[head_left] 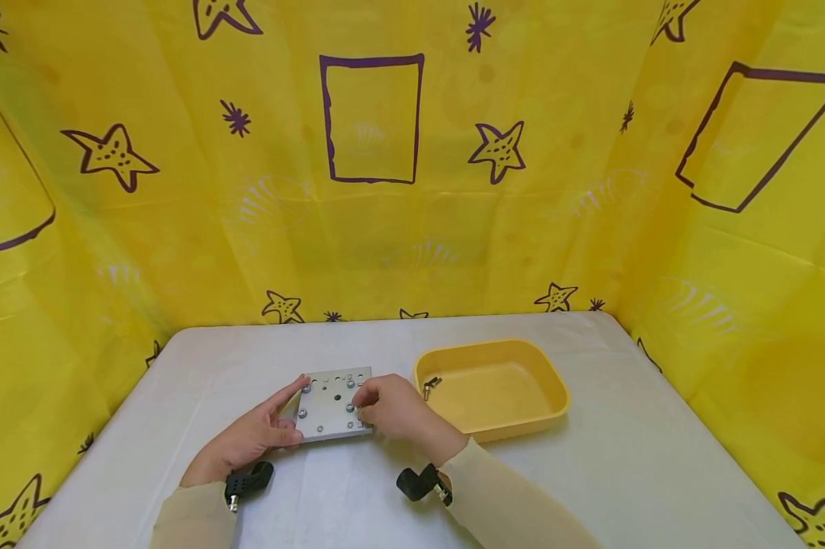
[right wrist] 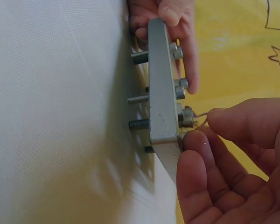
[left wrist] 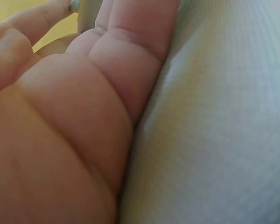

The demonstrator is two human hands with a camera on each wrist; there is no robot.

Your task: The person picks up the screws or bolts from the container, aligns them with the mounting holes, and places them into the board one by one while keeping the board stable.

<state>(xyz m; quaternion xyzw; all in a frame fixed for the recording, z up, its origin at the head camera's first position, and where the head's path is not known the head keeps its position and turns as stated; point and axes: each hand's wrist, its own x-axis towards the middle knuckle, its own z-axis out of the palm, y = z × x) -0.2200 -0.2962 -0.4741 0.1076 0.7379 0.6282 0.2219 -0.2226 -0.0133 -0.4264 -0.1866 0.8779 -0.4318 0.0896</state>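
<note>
Mostly, my head feed fills with a yellow curtain [head_left: 385, 217] that runs along the far side and both flanks, printed with dark purple drawings: dotted starfish, spiky bursts and plain outlined frames, plus paler shell-like marks. Below it I have the tabletop [head_left: 659, 457], whitish, with rounded far corners. Next in size comes a yellow-orange tray [head_left: 505, 385], right of centre, then two beige sleeves [head_left: 508, 499] reaching in from the near side.

From my remote seat I read the person's left hand [head_left: 256, 433] as grasping: its grip spans the left side of a grey metal plate [head_left: 325, 419], with digits at the far and near corners. On my left wrist feed I get mainly palm beside pale cloth. The right hand [head_left: 400, 408] bends its fingers at the plate's right edge, close beside the screw heads; whether its grip pinches a screw there, I cannot tell.

That plate sits left of the tray and is drilled with several holes. A black wrist camera [head_left: 250, 479] rides at each cuff. Socket-head screws [head_left: 303, 413] stand in the plate, and my right wrist feed shows threaded shanks [right wrist: 139, 124] jutting from its underside. A few loose screws [head_left: 427, 390] lie at the tray's left end.
</note>
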